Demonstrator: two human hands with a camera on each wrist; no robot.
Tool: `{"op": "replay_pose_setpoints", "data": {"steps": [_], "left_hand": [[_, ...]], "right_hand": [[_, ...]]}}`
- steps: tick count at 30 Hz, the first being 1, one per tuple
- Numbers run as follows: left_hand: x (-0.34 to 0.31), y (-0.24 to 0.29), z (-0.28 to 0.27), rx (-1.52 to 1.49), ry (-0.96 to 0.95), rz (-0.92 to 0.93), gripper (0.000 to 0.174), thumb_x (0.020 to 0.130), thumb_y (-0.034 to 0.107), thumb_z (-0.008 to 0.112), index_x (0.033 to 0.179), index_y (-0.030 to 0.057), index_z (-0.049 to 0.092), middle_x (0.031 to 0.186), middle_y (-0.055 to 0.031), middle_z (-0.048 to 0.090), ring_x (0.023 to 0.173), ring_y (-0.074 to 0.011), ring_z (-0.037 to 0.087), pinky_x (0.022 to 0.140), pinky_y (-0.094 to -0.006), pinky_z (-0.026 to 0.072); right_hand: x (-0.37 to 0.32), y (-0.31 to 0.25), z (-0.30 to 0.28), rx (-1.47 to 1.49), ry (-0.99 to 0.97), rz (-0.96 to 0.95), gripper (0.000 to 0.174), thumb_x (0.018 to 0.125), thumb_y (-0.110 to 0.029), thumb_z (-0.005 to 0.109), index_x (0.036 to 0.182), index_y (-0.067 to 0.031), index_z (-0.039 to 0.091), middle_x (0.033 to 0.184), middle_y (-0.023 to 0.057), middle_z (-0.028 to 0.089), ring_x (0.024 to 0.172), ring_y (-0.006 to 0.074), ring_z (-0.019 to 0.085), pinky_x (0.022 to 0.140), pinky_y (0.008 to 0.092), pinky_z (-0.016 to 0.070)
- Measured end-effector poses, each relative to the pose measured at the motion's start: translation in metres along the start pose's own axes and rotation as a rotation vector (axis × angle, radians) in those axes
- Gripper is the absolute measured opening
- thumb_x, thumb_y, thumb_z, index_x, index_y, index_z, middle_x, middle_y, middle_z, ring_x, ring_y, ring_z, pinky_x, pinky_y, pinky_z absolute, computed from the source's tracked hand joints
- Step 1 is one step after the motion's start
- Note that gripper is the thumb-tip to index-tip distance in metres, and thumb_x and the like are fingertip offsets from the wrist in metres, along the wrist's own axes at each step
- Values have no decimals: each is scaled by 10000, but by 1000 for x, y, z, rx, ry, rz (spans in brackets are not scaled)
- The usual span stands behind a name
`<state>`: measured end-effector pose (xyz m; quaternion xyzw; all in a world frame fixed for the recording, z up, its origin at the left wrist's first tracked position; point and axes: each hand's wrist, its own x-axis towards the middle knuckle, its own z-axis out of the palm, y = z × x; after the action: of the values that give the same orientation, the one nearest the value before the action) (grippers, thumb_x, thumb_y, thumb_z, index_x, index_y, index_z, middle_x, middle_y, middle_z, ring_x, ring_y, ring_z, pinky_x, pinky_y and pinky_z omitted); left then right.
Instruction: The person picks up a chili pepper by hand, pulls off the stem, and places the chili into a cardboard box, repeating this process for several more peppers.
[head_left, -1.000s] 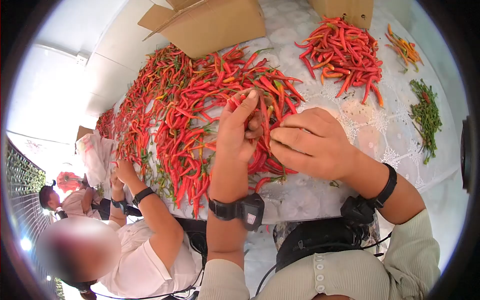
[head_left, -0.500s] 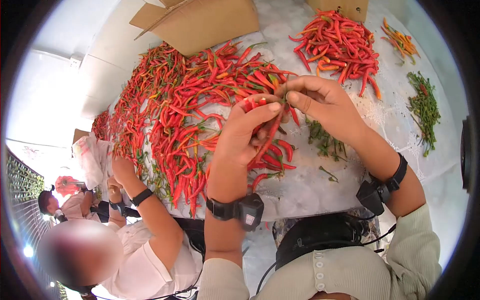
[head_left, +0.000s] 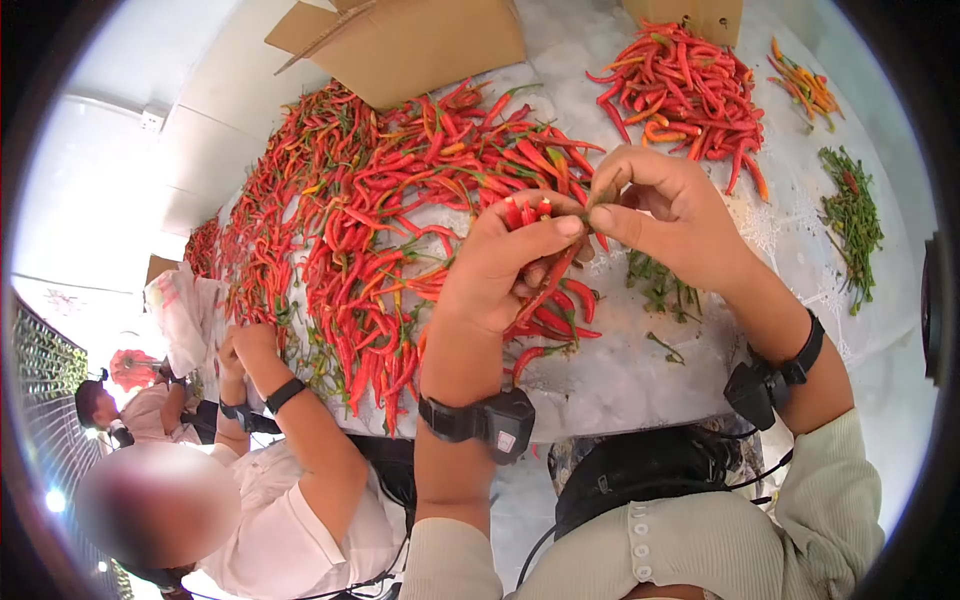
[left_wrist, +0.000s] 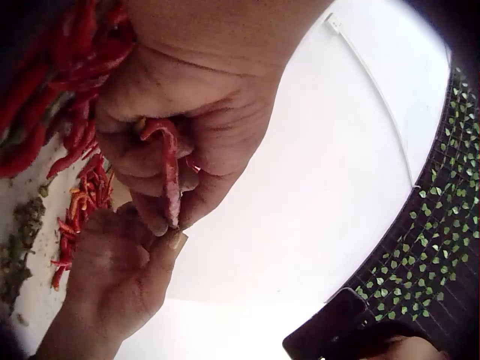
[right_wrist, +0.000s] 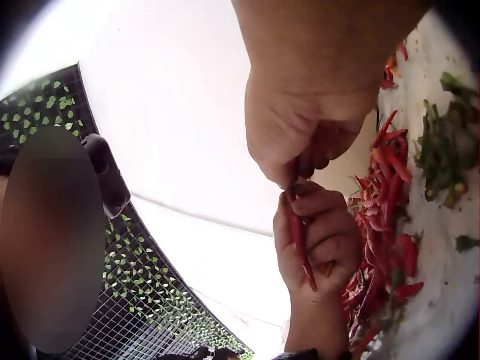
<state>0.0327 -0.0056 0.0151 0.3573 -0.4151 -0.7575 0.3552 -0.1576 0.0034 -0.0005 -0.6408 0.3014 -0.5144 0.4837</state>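
Gripping red peppers (right_wrist: 301,240) in a curled left hand (head_left: 485,268), inward of the table's near edge (head_left: 620,412), apparently to present a stem (head_left: 589,216) to the right hand (head_left: 672,215), pinching it tightly.

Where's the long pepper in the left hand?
Right of centre in the right wrist view: the pepper lies against the left hand, its upper end by the right hand.

Chillies (head_left: 375,190) glossy, smooth; cardboard box (head_left: 440,50) matt; shirt (head_left: 705,540) ribbed cloth; table cover (head_left: 610,395) smooth, plastic-looking.
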Motion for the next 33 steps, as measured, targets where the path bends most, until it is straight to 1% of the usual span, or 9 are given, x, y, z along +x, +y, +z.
{"op": "replay_pose_setpoints", "data": {"steps": [7,10,14,16,19,22,28,31,33], "left_hand": [[4,-6,3,41,62,29,173,760,107,649,911,39,599,627,8,562,399,-3,370,348,-153,264],[5,-5,1,42,56,7,174,760,99,642,917,36,600,615,16,549,391,-3,365,344,-152,281],[6,-4,0,-23,-1,-17,169,746,112,678,885,50,605,670,-5,599,404,-1,367,357,-148,241],[6,-4,3,-3,65,14,174,742,107,679,888,48,605,671,-16,606,405,0,373,360,-144,246],[4,-4,3,4,112,29,181,737,100,681,891,44,604,681,-31,615,407,-2,384,363,-145,258],[3,-4,-2,-39,107,40,185,739,92,678,899,41,601,699,-43,624,408,-6,395,362,-151,273],[2,-2,2,-76,112,86,187,754,96,680,908,42,588,641,4,568,397,-10,373,357,-161,277],[2,-3,0,-64,76,80,185,756,108,687,895,47,581,608,29,523,396,-10,358,360,-163,272],[1,-1,-3,-40,38,71,188,757,117,691,889,50,576,602,33,513,399,-12,357,363,-166,273]], "right_hand": [[0,1,0,-187,137,-98,110,767,-129,639,793,-29,599,747,22,563,695,102,539,612,253,425],[-2,-7,1,-438,174,-196,98,723,-99,645,780,-35,597,755,53,559,713,172,542,646,298,422],[-1,-5,3,-619,250,-389,103,694,-20,649,778,-38,591,785,59,544,726,174,504,651,283,398],[-2,-3,5,-698,299,-477,125,672,2,647,778,-34,592,774,66,548,730,192,514,660,291,408],[-3,-8,8,-625,376,-465,112,657,-47,643,751,-38,583,740,89,559,713,261,537,672,347,418],[-1,-12,4,-544,438,-461,106,651,-30,629,741,-37,575,709,83,555,700,265,539,664,350,415],[-3,-5,-9,-528,-29,-411,92,695,-80,623,750,-47,557,706,82,564,686,246,539,643,341,409],[-5,-5,3,-452,95,-259,126,765,-153,627,804,-44,576,710,60,574,678,188,543,631,307,411],[-4,-8,6,-277,84,-105,162,795,-193,626,841,-42,589,710,31,575,669,135,534,614,274,407]]}}
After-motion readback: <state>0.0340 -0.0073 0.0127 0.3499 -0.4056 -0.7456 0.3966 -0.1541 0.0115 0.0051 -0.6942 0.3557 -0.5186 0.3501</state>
